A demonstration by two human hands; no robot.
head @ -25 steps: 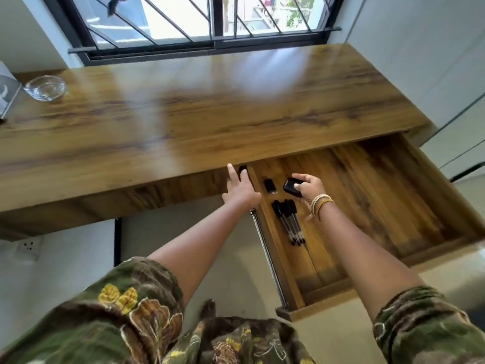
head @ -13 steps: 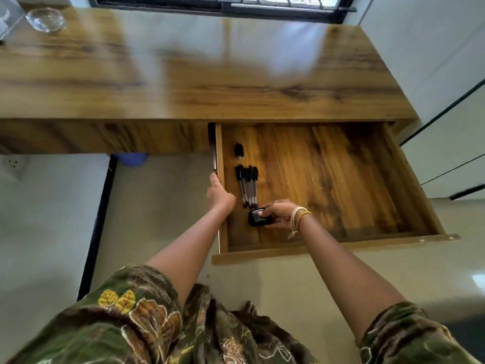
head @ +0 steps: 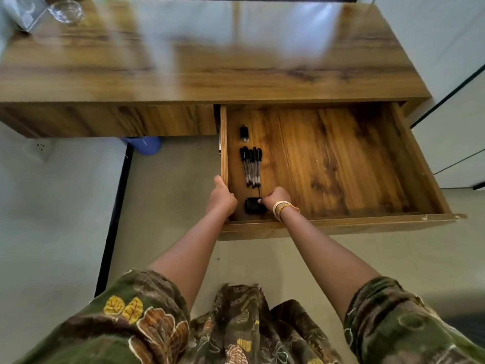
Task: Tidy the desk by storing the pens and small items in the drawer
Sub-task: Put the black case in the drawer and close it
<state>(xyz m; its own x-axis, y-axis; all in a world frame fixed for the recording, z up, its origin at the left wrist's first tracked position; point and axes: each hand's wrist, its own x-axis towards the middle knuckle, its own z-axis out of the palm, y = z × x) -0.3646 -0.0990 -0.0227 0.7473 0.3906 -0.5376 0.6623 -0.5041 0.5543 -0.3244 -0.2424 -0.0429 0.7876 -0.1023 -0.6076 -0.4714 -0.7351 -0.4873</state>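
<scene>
Inside drawer [head: 367, 164]: five pens [head: 251, 166], two small black items [head: 244, 132].

one head-worn wide-angle view looks steeply down from above and in front of the counter [head: 236, 61], facing its front edge. the open drawer [head: 341, 224] sits mid-frame at arm's reach, floor [head: 65, 219] to the left, sleeves [head: 136, 319] close along the bottom. edges bend with lens distortion.

Black case [head: 252, 205] partly hidden under right hand [head: 275, 197]; glass dish [head: 65, 11] blurred; top-left obj cropped.
</scene>
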